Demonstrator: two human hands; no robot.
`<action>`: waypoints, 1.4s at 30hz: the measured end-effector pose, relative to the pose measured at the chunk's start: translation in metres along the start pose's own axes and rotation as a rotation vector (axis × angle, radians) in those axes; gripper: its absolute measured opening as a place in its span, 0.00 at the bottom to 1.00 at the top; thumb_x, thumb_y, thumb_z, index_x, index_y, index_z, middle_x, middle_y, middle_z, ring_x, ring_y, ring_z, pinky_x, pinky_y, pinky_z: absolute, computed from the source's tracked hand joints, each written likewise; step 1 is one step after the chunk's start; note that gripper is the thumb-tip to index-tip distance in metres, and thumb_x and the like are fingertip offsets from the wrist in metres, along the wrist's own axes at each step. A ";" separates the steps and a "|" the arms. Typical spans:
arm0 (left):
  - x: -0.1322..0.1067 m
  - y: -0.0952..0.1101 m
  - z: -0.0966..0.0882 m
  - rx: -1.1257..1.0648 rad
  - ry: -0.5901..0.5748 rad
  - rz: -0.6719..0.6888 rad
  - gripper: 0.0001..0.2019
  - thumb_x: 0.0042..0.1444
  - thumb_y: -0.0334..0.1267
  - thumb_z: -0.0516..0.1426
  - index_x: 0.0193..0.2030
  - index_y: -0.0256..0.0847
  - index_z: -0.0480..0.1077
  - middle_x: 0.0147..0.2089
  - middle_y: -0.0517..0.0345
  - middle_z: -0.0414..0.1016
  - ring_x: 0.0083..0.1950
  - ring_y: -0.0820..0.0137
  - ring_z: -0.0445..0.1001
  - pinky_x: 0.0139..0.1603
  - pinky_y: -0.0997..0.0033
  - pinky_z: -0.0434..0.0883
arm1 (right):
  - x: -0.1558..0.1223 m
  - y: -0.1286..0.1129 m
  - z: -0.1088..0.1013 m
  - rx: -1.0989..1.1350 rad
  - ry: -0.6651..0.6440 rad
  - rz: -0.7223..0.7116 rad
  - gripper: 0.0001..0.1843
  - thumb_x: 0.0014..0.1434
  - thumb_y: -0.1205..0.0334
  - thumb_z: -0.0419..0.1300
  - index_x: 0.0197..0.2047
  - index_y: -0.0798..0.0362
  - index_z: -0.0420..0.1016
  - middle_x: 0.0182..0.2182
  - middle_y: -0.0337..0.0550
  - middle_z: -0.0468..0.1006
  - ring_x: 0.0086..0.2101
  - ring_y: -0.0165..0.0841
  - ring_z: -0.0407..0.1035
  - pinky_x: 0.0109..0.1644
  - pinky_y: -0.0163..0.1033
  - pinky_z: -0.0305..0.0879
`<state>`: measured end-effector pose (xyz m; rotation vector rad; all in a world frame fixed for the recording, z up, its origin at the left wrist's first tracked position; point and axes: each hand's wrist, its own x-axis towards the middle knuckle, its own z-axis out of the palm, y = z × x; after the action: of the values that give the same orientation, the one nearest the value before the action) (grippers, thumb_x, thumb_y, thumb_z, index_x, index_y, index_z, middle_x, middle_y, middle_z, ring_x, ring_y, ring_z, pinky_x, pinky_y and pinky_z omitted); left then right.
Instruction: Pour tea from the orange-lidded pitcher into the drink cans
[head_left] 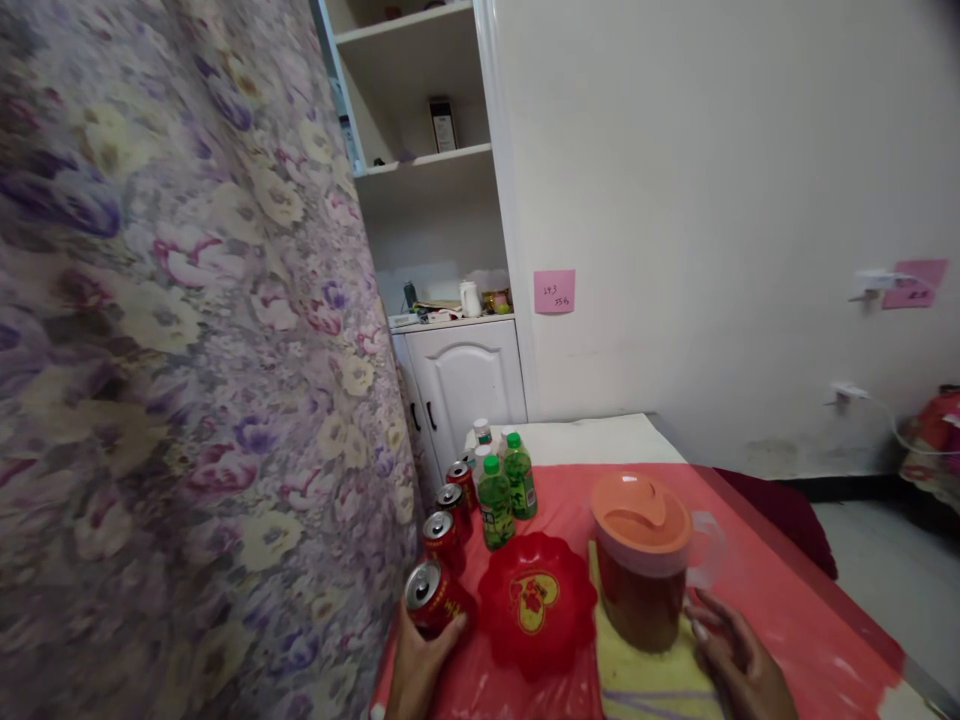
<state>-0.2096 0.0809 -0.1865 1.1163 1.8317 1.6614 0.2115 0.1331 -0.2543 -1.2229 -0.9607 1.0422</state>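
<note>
My left hand (429, 648) is wrapped round the nearest red drink can (439, 600), which stands at the table's left edge. Beyond it, more red cans (444, 541) form a row. At the right, my right hand (731, 640) has its fingers apart beside a clear pitcher (642, 600) of dark brown liquid, close to its lower right side. An orange lid (642, 512) tops the pitcher, and its clear handle (705, 548) points right. Under the pitcher lies a yellow cloth (652, 685). A red scalloped plate (495, 635) with a gold emblem sits between my hands.
Two green-capped bottles (496, 505) stand behind the plate, with white-capped bottles (481, 432) farther back. Red sheeting (780, 600) covers most of the table. A floral curtain (225, 350) hangs close on the left. Behind are a white cabinet (472, 375) and a wall.
</note>
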 end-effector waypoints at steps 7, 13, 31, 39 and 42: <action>-0.002 0.016 0.025 -0.226 -0.088 -0.065 0.47 0.45 0.55 0.69 0.69 0.42 0.57 0.65 0.41 0.74 0.67 0.44 0.71 0.66 0.51 0.70 | -0.001 -0.003 0.004 0.092 0.032 0.032 0.36 0.38 0.34 0.72 0.44 0.50 0.79 0.34 0.48 0.87 0.34 0.43 0.80 0.34 0.41 0.77; -0.005 0.055 0.058 -0.332 -0.288 -0.116 0.51 0.50 0.55 0.66 0.75 0.43 0.46 0.72 0.40 0.66 0.73 0.46 0.64 0.72 0.48 0.62 | -0.004 -0.013 0.010 0.143 0.040 0.088 0.35 0.36 0.35 0.74 0.41 0.50 0.79 0.31 0.45 0.85 0.32 0.40 0.78 0.32 0.39 0.75; 0.004 0.017 0.099 -0.243 -0.438 -0.112 0.56 0.32 0.52 0.72 0.68 0.37 0.54 0.65 0.32 0.72 0.64 0.41 0.73 0.65 0.46 0.70 | -0.004 -0.009 0.006 -0.095 -0.011 -0.006 0.26 0.51 0.35 0.66 0.41 0.49 0.78 0.27 0.38 0.80 0.28 0.34 0.71 0.32 0.37 0.68; -0.005 0.022 0.097 -0.325 -0.577 -0.116 0.50 0.50 0.56 0.64 0.73 0.41 0.46 0.76 0.37 0.58 0.76 0.48 0.57 0.74 0.51 0.59 | -0.006 -0.012 0.006 -0.127 -0.008 -0.014 0.26 0.51 0.35 0.66 0.39 0.50 0.78 0.27 0.38 0.79 0.27 0.34 0.70 0.32 0.37 0.68; -0.006 0.018 0.101 -0.345 -0.606 -0.118 0.52 0.50 0.57 0.64 0.74 0.39 0.44 0.76 0.35 0.57 0.76 0.48 0.57 0.74 0.51 0.60 | -0.007 -0.019 0.010 -0.100 0.012 0.005 0.27 0.49 0.35 0.67 0.38 0.49 0.78 0.24 0.37 0.77 0.26 0.34 0.69 0.31 0.37 0.67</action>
<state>-0.1239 0.1381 -0.1897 1.1638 1.1569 1.3099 0.2018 0.1279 -0.2350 -1.3130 -1.0114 0.9991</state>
